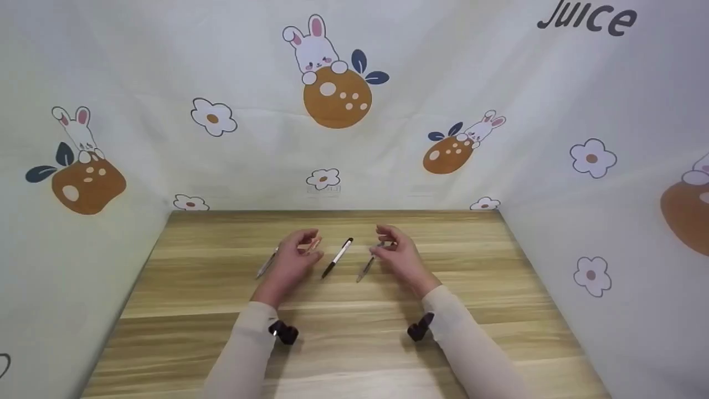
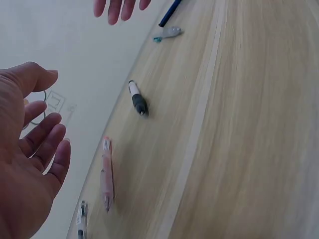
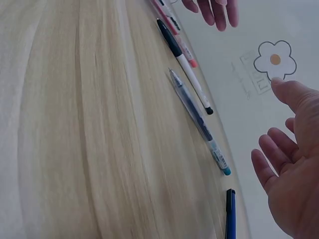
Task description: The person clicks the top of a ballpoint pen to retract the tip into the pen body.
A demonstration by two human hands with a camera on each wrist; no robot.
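Several pens lie apart in a row on the wooden table. In the head view my left hand hovers over the pink pen, fingers loosely bent, holding nothing. A clear pen with a dark part lies left of that hand, partly covered by it. Between the hands is a white pen with a black grip. My right hand, also holding nothing, is above a clear pen with a teal end. A blue pen shows in the right wrist view, largely hidden by the hand in the head view.
The wood-grain table meets a pale cloth printed with rabbits, oranges and flowers at the back and both sides. A small black camera is strapped near each wrist, on the left sleeve and on the right sleeve.
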